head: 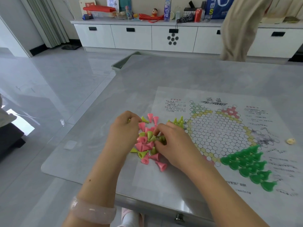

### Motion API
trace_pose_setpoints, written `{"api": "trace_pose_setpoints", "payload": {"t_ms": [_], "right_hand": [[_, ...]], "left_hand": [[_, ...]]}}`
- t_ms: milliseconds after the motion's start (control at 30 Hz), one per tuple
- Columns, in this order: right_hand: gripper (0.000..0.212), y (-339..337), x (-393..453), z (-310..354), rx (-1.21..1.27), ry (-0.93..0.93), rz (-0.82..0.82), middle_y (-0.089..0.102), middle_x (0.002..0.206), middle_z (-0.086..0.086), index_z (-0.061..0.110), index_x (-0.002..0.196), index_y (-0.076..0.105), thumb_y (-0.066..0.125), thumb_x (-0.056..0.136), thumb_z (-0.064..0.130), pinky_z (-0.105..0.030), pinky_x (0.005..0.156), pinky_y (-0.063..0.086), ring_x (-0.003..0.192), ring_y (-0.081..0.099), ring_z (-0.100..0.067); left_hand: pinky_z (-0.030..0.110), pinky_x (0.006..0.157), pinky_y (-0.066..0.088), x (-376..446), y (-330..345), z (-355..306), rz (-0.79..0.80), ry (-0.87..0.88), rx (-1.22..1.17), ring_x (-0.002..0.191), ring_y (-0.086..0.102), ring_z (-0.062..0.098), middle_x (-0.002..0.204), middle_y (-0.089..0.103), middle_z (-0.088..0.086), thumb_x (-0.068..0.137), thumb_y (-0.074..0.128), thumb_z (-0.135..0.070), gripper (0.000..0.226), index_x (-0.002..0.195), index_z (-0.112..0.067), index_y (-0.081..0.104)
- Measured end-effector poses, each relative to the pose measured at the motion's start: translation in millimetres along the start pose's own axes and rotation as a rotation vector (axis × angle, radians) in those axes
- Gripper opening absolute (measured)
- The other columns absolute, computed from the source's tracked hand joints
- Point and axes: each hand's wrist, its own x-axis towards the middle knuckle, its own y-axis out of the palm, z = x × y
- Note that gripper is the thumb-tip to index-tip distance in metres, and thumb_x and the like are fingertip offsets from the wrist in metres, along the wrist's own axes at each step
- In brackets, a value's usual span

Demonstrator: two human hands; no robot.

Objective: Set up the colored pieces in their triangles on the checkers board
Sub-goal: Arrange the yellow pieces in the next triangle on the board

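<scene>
my left hand [123, 128] pinches yellow-green pieces; my right hand [173, 145] picks one from the mixed pile [147, 145] on the surface, left of the board [218, 128]. i risk scattering the pink cones while sorting.

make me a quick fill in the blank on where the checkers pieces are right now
1. The triangle at the near right of the board is filled with dark ____ pieces.
2. The loose pile left of the board mixes yellow-green and ____ pieces.
3. A few upright pieces at the board's left edge are ____.

Missing words: green; pink; yellow-green
</scene>
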Motion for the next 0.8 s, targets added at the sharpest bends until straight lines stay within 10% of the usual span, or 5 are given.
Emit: {"api": "trace_pose_setpoints", "payload": {"t_ms": [267, 433, 800], "right_hand": [[0.016, -33.0, 2.2, 12.8, 0.496, 0.05, -0.144, 0.053, 0.07, 0.014, 0.025, 0.083, 0.057, 0.065, 0.077, 0.013, -0.005, 0.052, 0.04, 0.059, 0.052, 0.006], [0.018, -32.3, -1.1, 29.1, 0.467, -0.061, -0.14, 0.061, 0.083, 0.008, 0.024, 0.087, 0.06, 0.067, 0.075, 0.013, -0.017, 0.066, 0.048, 0.074, 0.056, -0.002], [0.015, -33.6, -2.7, 18.9, 0.36, -0.086, -0.239, 0.055, 0.091, 0.008, 0.023, 0.089, 0.052, 0.062, 0.078, 0.019, -0.017, 0.071, 0.04, 0.091, 0.048, -0.008]], "left_hand": [[0.027, 0.056, 0.055, -10.7, 11.5, -15.1, 0.162, -0.371, -0.775, 0.06, 0.056, 0.023, 0.071, 0.055, 0.013, 0.083, 0.04, -0.002, 0.016, 0.075, -0.001, 0.054], [0.025, 0.044, 0.053, -22.7, 18.9, -18.7, 0.431, -0.497, -1.157, 0.049, 0.064, 0.022, 0.06, 0.062, 0.012, 0.092, 0.03, -0.01, 0.033, 0.069, -0.004, 0.054], [0.023, 0.056, 0.045, -15.3, 18.4, -12.6, 0.462, -0.507, -1.026, 0.062, 0.051, 0.013, 0.074, 0.05, 0.003, 0.081, 0.049, -0.013, 0.009, 0.087, -0.009, 0.054]]}}
